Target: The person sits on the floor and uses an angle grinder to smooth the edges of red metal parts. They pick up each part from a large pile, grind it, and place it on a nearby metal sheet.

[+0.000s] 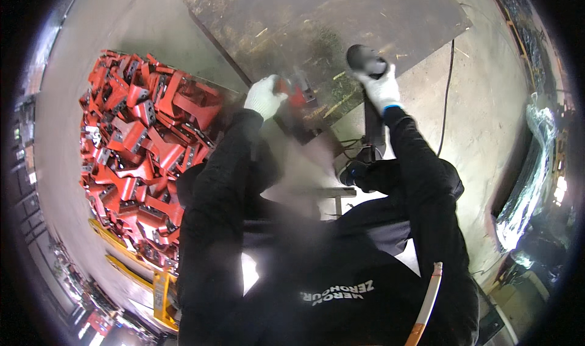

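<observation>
My left hand [265, 96], in a white glove, is at the near edge of a dark metal work table [244, 17]. Its fingers are curled and closed at the end of a red metal bracket [297, 96], which is blurred. To the right, my gloved right hand [382, 89] is wrapped round a black, rounded hand tool [361, 56] with a grey part, held over the table's right side. The tool's exact kind cannot be made out.
A large heap of red metal brackets [161, 145] lies at my left. Yellow metal arms [161, 297] stand below it. A dark cable [450, 96] runs down at the right. Clear plastic wrapping [530, 181] lies farther right. My legs are spread beneath the table's near edge.
</observation>
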A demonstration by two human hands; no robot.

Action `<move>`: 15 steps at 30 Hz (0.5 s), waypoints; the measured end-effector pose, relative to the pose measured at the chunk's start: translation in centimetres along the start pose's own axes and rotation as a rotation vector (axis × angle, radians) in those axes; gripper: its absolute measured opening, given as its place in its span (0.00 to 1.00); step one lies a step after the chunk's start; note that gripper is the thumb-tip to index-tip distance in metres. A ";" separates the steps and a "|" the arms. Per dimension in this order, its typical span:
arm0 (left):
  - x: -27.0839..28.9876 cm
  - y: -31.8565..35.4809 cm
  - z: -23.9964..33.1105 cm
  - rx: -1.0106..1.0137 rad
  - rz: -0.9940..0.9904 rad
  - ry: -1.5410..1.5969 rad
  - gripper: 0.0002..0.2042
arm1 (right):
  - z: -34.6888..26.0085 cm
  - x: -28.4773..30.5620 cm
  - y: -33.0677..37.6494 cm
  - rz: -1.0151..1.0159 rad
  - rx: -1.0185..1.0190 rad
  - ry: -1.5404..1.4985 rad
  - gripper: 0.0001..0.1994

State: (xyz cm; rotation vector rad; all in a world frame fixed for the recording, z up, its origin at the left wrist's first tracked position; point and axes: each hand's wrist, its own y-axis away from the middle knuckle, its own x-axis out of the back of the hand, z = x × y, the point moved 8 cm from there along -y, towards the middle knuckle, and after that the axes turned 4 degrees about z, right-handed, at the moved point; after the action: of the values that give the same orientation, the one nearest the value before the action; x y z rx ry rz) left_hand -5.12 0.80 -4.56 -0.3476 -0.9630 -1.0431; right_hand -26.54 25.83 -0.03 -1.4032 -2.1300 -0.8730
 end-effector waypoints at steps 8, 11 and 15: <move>-0.9 -2.1 3.1 -0.099 0.058 -0.115 0.25 | -1.7 11.5 -0.4 0.017 -0.153 -0.692 0.29; -1.4 -5.0 4.0 -0.127 0.063 -0.042 0.19 | -2.0 12.6 0.3 -0.007 -0.141 -0.833 0.25; 1.7 -12.6 14.1 -0.047 -0.029 -0.141 0.16 | 1.1 15.4 -1.8 -0.022 -0.150 -0.905 0.23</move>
State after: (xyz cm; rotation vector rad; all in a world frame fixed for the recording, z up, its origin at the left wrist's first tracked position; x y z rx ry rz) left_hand -22.64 2.83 2.51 -0.4521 -1.0731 -1.0799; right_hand -34.19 36.04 8.90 -2.1374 -2.7392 -0.4255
